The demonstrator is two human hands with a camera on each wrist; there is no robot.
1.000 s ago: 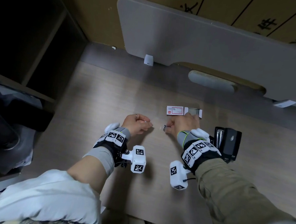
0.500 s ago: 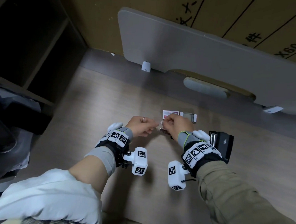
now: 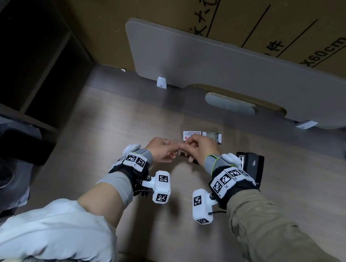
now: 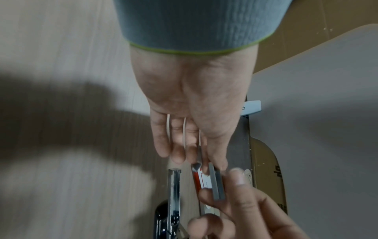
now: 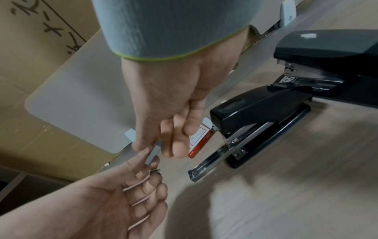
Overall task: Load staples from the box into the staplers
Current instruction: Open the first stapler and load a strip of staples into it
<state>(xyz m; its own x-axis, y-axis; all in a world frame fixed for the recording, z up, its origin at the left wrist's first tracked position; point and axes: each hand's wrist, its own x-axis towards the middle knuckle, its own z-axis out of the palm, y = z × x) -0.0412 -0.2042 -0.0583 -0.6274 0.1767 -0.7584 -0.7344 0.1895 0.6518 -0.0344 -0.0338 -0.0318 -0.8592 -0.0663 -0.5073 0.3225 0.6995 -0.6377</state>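
**Head view: two hands meet over a strip of staples**

Head view has both hands together at the middle of the wooden bench (image 3: 110, 130). The right hand (image 3: 199, 148) pinches a grey strip of staples (image 5: 153, 152) between thumb and forefinger, its other fingers (image 5: 180, 145) curled loosely below. The left hand (image 3: 162, 150) reaches in from nine o'clock, palm up, fingers nearly straight, thumb and forefinger tip touching the near end of the same strip; a second short piece of staples (image 5: 154, 170) sits at its fingertips.

The red-and-white staple box (image 3: 192, 135) lies flat on the bench at twelve o'clock of the hands, its inner tray (image 3: 213, 136) slid out to the three o'clock side.

Right wrist view shows a black stapler (image 5: 259, 116) on the bench at three o'clock of the right hand, its metal magazine rail (image 5: 208, 163) pulled out forward. A second, larger black stapler (image 5: 331, 64) stands just behind it, touching or nearly so.
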